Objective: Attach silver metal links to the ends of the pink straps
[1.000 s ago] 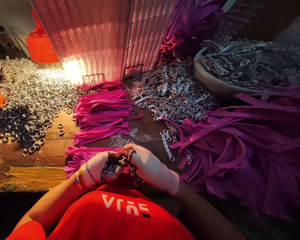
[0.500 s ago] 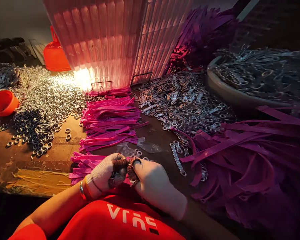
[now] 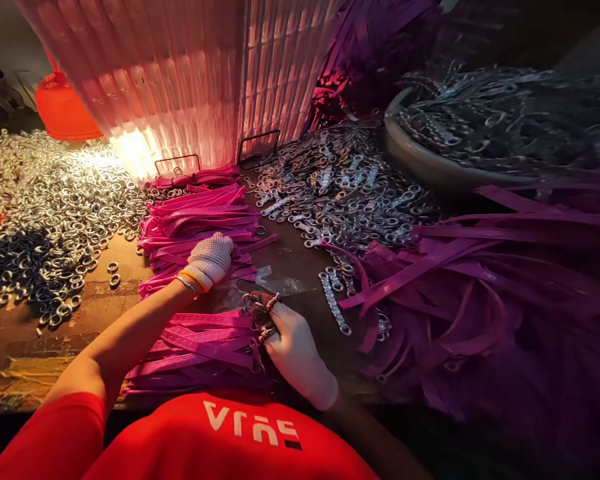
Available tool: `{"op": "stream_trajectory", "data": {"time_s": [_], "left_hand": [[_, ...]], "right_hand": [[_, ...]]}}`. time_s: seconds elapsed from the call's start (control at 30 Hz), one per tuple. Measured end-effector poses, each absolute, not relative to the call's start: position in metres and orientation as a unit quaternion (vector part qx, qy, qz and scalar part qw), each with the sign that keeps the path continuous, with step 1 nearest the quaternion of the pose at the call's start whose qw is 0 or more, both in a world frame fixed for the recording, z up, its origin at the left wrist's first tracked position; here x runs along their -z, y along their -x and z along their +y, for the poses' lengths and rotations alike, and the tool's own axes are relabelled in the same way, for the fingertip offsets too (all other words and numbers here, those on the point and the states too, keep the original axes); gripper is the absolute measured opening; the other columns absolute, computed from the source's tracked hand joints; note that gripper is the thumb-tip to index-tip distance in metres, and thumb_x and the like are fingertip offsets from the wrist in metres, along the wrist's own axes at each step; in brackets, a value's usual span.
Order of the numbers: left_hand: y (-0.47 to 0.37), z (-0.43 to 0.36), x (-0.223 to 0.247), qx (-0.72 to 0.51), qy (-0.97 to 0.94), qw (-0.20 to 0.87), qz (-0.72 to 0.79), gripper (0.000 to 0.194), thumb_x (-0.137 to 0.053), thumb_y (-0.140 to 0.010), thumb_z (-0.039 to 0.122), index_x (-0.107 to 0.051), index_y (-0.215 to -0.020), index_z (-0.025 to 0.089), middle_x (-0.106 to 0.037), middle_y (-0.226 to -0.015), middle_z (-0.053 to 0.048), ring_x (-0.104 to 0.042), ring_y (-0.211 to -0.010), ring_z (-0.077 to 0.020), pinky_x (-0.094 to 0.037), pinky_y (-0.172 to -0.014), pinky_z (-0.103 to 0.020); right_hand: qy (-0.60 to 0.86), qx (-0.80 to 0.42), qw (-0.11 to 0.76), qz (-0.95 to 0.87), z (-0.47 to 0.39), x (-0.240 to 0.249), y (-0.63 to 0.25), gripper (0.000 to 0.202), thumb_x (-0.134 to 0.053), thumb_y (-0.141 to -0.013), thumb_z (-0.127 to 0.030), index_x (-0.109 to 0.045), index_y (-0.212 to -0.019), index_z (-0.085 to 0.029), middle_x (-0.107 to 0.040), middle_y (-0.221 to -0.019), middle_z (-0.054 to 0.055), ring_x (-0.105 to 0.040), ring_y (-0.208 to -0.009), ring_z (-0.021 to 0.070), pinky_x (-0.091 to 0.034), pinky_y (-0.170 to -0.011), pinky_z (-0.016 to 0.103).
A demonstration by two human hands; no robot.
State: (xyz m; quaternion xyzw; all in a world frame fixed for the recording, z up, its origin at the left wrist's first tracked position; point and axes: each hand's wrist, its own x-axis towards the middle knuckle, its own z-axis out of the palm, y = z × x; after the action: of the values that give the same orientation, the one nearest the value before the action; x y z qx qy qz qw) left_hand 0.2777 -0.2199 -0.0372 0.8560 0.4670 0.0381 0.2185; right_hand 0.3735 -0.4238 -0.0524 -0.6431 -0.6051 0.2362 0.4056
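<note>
My left hand (image 3: 211, 259), in a white dotted glove, is closed on the stacked magenta straps (image 3: 195, 217) at the middle of the table; what its fingers pinch is hidden beneath it. My right hand (image 3: 293, 347), gloved in white with dark brown wrapping on its fingertips, is closed just right of the nearer bundle of magenta straps (image 3: 200, 340). Anything between its fingers is too small to make out. A clear plastic scrap (image 3: 285, 281) lies between and beyond the hands.
Metal rings (image 3: 65, 220) are heaped at the left. Behind stands a ribbed translucent panel (image 3: 190, 87) beside a red lamp (image 3: 65, 110). Metal chain pieces (image 3: 340, 180) lie at centre right, near a full basin (image 3: 445, 163) and loose purple straps (image 3: 455, 307).
My left hand has left my right hand and reached forward onto the stacked straps. My right hand stays near the table's front edge. The view has shifted right.
</note>
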Motion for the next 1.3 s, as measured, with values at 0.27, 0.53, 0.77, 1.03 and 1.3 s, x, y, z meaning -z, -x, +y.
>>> {"op": "stream_trajectory", "data": {"time_s": [0.27, 0.53, 0.77, 1.03, 1.3], "left_hand": [[-0.207, -0.291, -0.009, -0.189, -0.713, 0.514, 0.438, 0.022, -0.051, -0.096, 0.037, -0.062, -0.099, 0.018, -0.055, -0.057, 0.002, -0.048, -0.043, -0.0117, -0.035, -0.042, -0.021], [-0.188, -0.356, 0.002, -0.199, -0.552, 0.689, 0.425, 0.04, -0.057, -0.092, 0.056, -0.053, -0.077, 0.019, -0.045, -0.048, 0.005, -0.034, -0.036, -0.0072, -0.025, -0.035, -0.018], [-0.186, -0.368, 0.019, -0.165, -0.703, 0.565, 0.399, 0.027, -0.058, -0.092, 0.038, -0.059, -0.074, 0.018, -0.059, -0.061, -0.001, -0.048, -0.052, -0.011, -0.034, -0.05, -0.02], [-0.174, -0.368, 0.038, -0.136, -0.691, 0.584, 0.405, 0.026, -0.048, -0.095, 0.033, -0.061, -0.079, 0.016, -0.053, -0.055, 0.002, -0.043, -0.047, -0.0112, -0.033, -0.049, -0.022], [-0.172, -0.37, 0.045, -0.143, -0.788, 0.457, 0.387, 0.019, -0.046, -0.087, 0.012, -0.062, -0.076, 0.014, -0.066, -0.071, -0.003, -0.054, -0.063, -0.0139, -0.034, -0.056, -0.022]], "right_hand": [[0.633, -0.181, 0.395, -0.641, -0.421, 0.033, -0.382, 0.053, -0.044, -0.073, -0.007, -0.063, -0.121, -0.02, -0.068, -0.106, 0.01, -0.061, -0.099, 0.0262, -0.049, -0.086, 0.037], [0.638, -0.081, 0.208, -0.737, -0.417, 0.018, -0.357, 0.023, -0.052, -0.071, -0.008, -0.066, -0.087, -0.017, -0.065, -0.089, 0.012, -0.056, -0.082, 0.0256, -0.04, -0.072, 0.036], [0.607, 0.073, 0.184, -0.77, -0.432, 0.032, -0.35, 0.02, -0.049, -0.084, -0.009, -0.064, -0.075, -0.018, -0.063, -0.081, 0.013, -0.051, -0.072, 0.0243, -0.032, -0.066, 0.038], [0.644, -0.076, 0.109, -0.753, -0.429, 0.03, -0.345, 0.035, -0.055, -0.083, -0.013, -0.063, -0.117, -0.012, -0.069, -0.11, 0.016, -0.062, -0.099, 0.0267, -0.046, -0.085, 0.036], [0.607, -0.126, -0.043, -0.784, -0.418, 0.018, -0.346, 0.018, -0.052, -0.088, -0.023, -0.063, -0.096, -0.012, -0.07, -0.079, 0.015, -0.068, -0.072, 0.027, -0.038, -0.06, 0.032]]}}
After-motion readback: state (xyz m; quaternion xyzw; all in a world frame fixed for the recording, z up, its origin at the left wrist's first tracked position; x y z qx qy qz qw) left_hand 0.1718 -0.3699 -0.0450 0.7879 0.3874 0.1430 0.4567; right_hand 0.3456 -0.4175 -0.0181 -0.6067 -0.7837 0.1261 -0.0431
